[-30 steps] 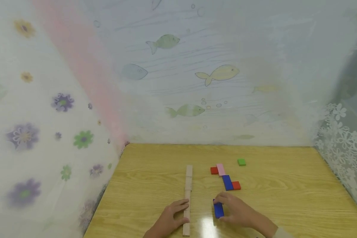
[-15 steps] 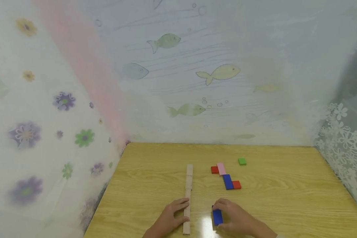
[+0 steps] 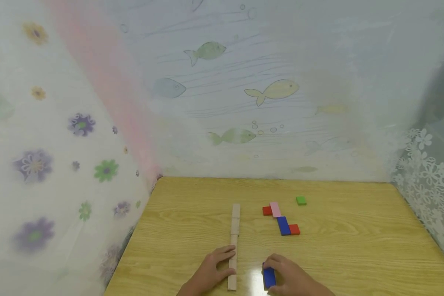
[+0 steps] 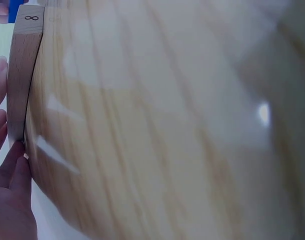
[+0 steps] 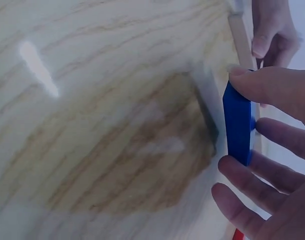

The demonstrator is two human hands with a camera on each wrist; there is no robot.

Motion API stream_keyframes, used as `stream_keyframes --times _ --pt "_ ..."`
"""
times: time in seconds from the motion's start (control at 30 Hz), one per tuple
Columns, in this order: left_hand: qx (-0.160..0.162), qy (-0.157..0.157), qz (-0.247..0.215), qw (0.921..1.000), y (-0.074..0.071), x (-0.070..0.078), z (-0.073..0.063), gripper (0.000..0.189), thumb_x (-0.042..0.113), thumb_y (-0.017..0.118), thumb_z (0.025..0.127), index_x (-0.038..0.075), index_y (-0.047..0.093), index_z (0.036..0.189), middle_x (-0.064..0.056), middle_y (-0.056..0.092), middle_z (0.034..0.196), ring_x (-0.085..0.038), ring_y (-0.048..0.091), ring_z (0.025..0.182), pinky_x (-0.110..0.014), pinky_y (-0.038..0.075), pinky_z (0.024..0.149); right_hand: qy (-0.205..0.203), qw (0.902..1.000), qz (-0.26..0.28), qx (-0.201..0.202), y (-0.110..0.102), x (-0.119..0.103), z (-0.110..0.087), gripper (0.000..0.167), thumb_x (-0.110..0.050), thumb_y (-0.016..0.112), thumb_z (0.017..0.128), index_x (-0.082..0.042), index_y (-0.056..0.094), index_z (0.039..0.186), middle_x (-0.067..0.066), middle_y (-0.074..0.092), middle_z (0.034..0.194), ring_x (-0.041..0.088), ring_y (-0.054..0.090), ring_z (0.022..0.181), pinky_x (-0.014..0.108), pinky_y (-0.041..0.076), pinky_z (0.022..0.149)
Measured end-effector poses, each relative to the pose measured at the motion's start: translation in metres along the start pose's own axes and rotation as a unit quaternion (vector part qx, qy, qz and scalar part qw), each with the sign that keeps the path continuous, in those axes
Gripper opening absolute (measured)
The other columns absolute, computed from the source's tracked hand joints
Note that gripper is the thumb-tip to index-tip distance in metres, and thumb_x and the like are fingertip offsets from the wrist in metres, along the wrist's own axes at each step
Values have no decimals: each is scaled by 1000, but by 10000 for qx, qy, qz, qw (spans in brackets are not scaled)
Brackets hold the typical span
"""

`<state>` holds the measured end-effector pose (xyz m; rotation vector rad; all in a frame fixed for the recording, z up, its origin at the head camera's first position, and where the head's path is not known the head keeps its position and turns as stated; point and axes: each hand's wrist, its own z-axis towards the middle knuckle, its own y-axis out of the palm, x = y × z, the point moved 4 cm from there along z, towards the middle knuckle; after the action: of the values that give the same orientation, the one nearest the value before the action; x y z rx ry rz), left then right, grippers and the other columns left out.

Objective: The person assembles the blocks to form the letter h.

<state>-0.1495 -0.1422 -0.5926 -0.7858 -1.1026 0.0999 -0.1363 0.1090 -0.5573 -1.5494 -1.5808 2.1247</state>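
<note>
My left hand (image 3: 209, 271) rests on a straight row of pale wooden blocks (image 3: 236, 210), its fingers and thumb laid spread apart along the row. In the left wrist view, fingertips (image 4: 20, 155) touch the side of a wooden block (image 4: 22, 65) whose end bears a mark like an 8. To the right of the row, my right hand (image 3: 290, 277) grips a blue block (image 3: 269, 278) lengthwise, fingers at its far end and thumb at its near end. The right wrist view shows the thumb (image 5: 267, 87) on one end of that block, fingers around the other.
Beyond my right hand, a second blue block (image 3: 283, 226) touches a red block (image 3: 294, 230). A pink block (image 3: 275, 209) adjoins another red block (image 3: 267, 211). A green block (image 3: 301, 200) lies apart farther back. The wooden table (image 3: 355, 246) meets a fish-patterned curtain (image 3: 274, 152) behind.
My right hand has moved toward me and slightly left with the blue block in its grip. My left hand stays on the wooden row, and the other coloured blocks have not moved.
</note>
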Motion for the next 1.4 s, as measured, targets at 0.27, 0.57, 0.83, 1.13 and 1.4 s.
stream_keyframes --times 0.27,0.57,0.83,1.13,1.4 --pt "-63 -70 -21 10000 1 -1 0 55 32 67 86 3 56 130 -6 49 139 -29 47 126 -40 42 100 -620 9966 -197 513 8 4 -6 41 -36 74 82 -12 62 112 -2 54 113 13 54 99 28 51 77" --pt "-68 -85 0 9999 2 -1 0 55 31 68 85 3 56 130 -6 49 140 -29 46 126 -41 42 100 -795 9930 -489 728 9 4 -7 41 -37 75 81 -11 62 111 1 54 112 16 55 98 28 52 74" --pt "-39 -37 -32 10000 1 -1 0 54 31 68 86 2 55 130 -6 49 139 -29 47 126 -40 41 101 -724 9938 -517 674 9 3 -7 43 -38 74 82 -11 62 112 1 54 113 17 55 100 29 52 77" --pt "-65 -78 -15 9999 0 -1 0 54 30 68 86 2 55 131 -5 48 140 -28 45 127 -39 40 102 -989 9893 -614 881 12 4 -8 43 -35 75 81 -9 61 112 4 54 113 19 55 100 29 52 75" --pt "-53 -80 -9 10000 0 -1 0 54 30 68 86 2 55 131 -5 48 140 -28 45 127 -40 40 102 -1100 9873 -673 927 13 2 -9 45 -37 76 79 -9 60 111 5 55 111 17 54 97 29 52 74"
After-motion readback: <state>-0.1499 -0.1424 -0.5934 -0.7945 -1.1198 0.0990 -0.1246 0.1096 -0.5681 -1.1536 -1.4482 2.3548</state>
